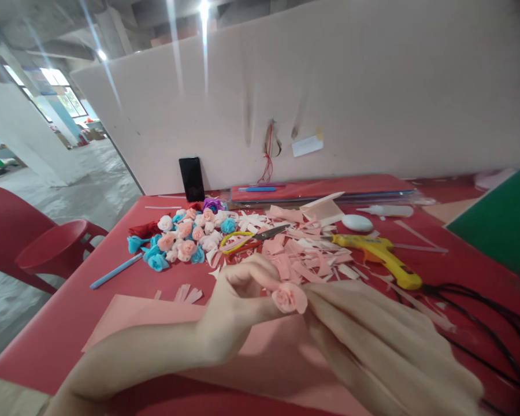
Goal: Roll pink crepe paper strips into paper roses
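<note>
A small pink paper rose (285, 297) is pinched between the thumb and curled fingers of my left hand (238, 300). From the other side, my right hand (372, 335) has its fingertips closed at the rose's outer petal; its thumb is mostly hidden. Under both hands lies a large pink paper sheet (147, 318). Just beyond them are pink and white paper scraps (303, 254) and scissors (251, 237) with yellow and red handles. A yellow glue gun (385, 257) rests right of the scraps.
Finished paper roses (186, 237) in pink, white and blue are heaped at the left on the red table (47, 341). A blue stick (115, 270) lies near them. A phone (191, 179) leans on the white partition (351, 86). Black cables (472, 294) cross the right side.
</note>
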`<state>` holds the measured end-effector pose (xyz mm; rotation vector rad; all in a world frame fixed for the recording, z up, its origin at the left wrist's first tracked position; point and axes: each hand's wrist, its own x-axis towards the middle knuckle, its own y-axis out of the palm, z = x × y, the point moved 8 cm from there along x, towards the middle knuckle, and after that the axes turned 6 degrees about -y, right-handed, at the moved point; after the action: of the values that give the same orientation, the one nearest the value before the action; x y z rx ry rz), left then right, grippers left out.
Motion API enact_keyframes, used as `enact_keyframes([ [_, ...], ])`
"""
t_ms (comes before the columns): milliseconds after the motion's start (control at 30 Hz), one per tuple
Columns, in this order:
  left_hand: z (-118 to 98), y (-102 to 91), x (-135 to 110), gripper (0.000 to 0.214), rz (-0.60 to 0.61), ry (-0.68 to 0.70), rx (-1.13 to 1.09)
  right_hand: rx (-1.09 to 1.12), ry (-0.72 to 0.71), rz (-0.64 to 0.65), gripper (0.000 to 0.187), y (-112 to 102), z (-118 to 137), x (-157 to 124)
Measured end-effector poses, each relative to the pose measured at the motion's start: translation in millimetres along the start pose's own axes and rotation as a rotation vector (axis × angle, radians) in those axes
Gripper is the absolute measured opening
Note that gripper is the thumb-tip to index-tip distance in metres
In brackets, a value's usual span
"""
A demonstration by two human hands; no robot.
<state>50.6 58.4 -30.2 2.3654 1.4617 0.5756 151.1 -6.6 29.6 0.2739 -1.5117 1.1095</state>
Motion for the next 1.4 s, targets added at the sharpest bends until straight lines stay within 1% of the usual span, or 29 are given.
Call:
enact_keyframes([
  [67, -2, 1.6, 0, 0.017, 0.003, 0.010, 0.029, -0.041, -0.112, 0.060, 0.023, 2, 8, 2],
  [133, -5, 4.4, 0, 0.014, 0.029, 0.024, 0.062, -0.060, -0.165, 0.113, 0.024, 4, 11, 6],
  [167, -6, 5.5, 1, 0.015, 0.044, 0.030, 0.081, -0.052, -0.157, 0.095, 0.023, 2, 10, 8],
  [267, -9, 3.5, 4, 0.035, 0.067, 0.056, 0.147, -0.022, -0.122, 0.024, 0.024, -3, 4, 11],
  [300, -11, 1.2, 5, 0.038, 0.069, 0.078, 0.166, -0.011, -0.120, 0.017, 0.026, -3, 2, 10],
  [367, -21, -3.4, 5, 0.035, 0.077, 0.153, 0.226, 0.000, -0.119, 0.024, 0.029, 0, -1, 8],
  [433, -36, -3.8, 5, 0.026, 0.111, 0.270, 0.344, 0.002, -0.128, 0.043, 0.029, 2, -4, 6],
  [533, -63, 7.9, 0, 0.017, 0.223, 0.463, 0.608, 0.026, -0.126, 0.094, 0.026, 6, -9, 5],
  [567, -68, 11.6, 0, 0.015, 0.252, 0.476, 0.687, 0.046, -0.127, 0.118, 0.025, 8, -10, 5],
  [633, -74, 16.8, 0, 0.012, 0.288, 0.458, 0.791, 0.122, -0.128, 0.166, 0.023, 11, -13, 7],
  [700, -76, 20.2, 1, 0.011, 0.303, 0.425, 0.849, 0.217, -0.108, 0.236, 0.023, 17, -17, 9],
  [800, -74, 23.9, 0, 0.010, 0.326, 0.361, 0.899, 0.319, -0.045, 0.344, 0.024, 26, -23, 10],
  [967, -67, 22.6, 2, 0.011, 0.304, 0.242, 0.957, 0.443, 0.033, 0.432, 0.021, 34, -26, 8],
  [1067, -60, 22.1, 5, 0.011, 0.325, 0.146, 0.939, 0.510, 0.084, 0.495, 0.021, 38, -26, 5],
  [1167, -54, 23.4, 6, 0.012, 0.372, 0.066, 0.880, 0.579, 0.110, 0.509, 0.023, 40, -25, 4],
  [1300, -51, 26.7, 5, 0.017, 0.445, 0.029, 0.794, 0.626, 0.128, 0.534, 0.024, 43, -24, 2],
  [1400, -51, 26.7, 4, 0.018, 0.473, 0.013, 0.786, 0.630, 0.152, 0.571, 0.024, 46, -24, -2],
])
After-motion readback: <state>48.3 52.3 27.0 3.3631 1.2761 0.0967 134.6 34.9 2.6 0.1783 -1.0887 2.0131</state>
